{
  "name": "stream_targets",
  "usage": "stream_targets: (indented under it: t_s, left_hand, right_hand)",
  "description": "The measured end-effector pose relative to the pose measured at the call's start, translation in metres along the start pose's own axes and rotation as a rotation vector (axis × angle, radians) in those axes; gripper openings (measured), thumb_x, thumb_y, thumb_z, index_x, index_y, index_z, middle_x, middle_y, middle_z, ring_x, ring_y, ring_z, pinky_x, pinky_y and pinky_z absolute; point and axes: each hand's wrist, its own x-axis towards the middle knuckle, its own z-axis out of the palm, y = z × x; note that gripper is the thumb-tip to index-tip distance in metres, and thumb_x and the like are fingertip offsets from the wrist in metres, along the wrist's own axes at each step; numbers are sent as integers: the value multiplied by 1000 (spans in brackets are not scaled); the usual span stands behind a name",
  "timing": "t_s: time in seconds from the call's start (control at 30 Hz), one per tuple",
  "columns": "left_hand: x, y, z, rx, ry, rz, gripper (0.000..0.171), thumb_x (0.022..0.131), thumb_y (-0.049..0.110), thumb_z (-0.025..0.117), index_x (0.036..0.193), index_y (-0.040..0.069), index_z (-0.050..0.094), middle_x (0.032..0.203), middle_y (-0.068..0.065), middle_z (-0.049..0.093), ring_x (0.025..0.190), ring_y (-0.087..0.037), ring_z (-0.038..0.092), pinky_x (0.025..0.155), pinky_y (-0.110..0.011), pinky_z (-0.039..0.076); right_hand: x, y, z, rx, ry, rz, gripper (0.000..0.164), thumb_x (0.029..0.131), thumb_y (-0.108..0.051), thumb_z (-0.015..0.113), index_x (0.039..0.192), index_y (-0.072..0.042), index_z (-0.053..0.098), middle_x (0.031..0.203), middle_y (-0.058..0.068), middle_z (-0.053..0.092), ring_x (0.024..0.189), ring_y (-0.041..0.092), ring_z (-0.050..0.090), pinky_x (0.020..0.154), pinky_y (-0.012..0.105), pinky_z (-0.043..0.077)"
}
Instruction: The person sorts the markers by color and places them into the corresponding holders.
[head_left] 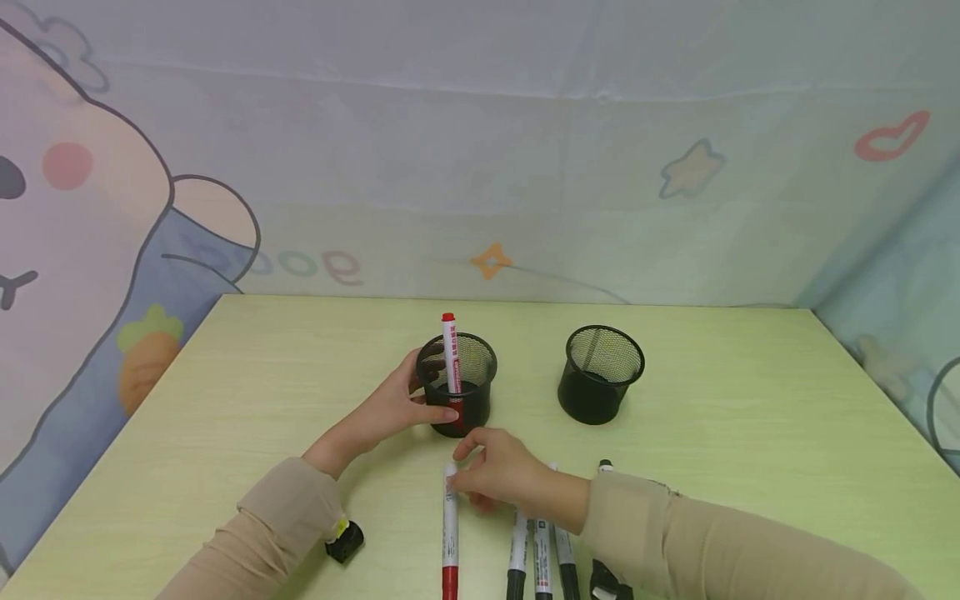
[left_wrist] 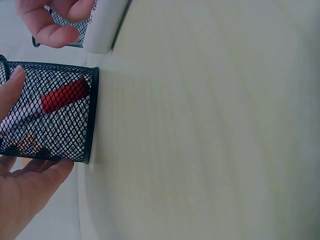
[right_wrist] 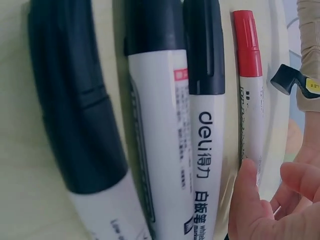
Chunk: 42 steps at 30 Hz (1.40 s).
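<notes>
My left hand (head_left: 378,417) holds a black mesh pen cup (head_left: 478,404), with the thumb across its near side and the fingers behind. Inside the cup leans a white marker with red ends (head_left: 451,354); its red cap end (left_wrist: 65,95) shows through the mesh in the left wrist view. Just in front of the cup, my right hand (head_left: 510,477) is at the far end of a red-capped marker (head_left: 450,533) lying on the table. The thumb (right_wrist: 246,187) is right beside that marker's barrel, and the fingers stand apart from the thumb.
Several black-capped markers (head_left: 517,550) lie side by side under and beside the right forearm. A second black mesh pen cup (head_left: 592,400) stands upright to the right. The table (head_left: 300,342) ends at a printed cloth backdrop (head_left: 420,167).
</notes>
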Motion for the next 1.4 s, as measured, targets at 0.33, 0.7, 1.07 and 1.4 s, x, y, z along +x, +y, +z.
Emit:
stream_targets:
  t_s: [0.33,0.7,1.07,1.4]
  left_hand:
    - [0,0,1,-15,2,1,81,75,10,78,139,18,29,135,-4,44,129,-25,37,103,-44,33]
    - [0,1,2,-17,0,1,81,75,10,78,139,18,29,136,-3,43,130,-27,35,103,-44,33]
    - [0,1,1,-21,1,-7,84,75,10,78,141,18,27,136,-4,43,130,-26,35,103,-45,33]
    - [0,1,1,-24,0,-11,83,75,10,79,140,19,28,135,-5,44,129,-25,37,103,-44,34]
  right_hand:
    - [0,0,5,-81,28,56,29,75,-8,75,94,-5,54,51,4,50,39,13,46,40,22,40]
    - [-1,2,10,-135,45,53,36,71,-10,80,96,-5,54,53,5,50,40,13,47,40,23,41]
    - [-2,1,19,-291,3,-91,42,64,-9,82,96,-10,55,51,2,50,39,13,45,42,25,35]
    - [-2,2,24,-262,-42,-111,43,64,-3,80,95,-12,53,47,3,51,36,12,46,40,23,35]
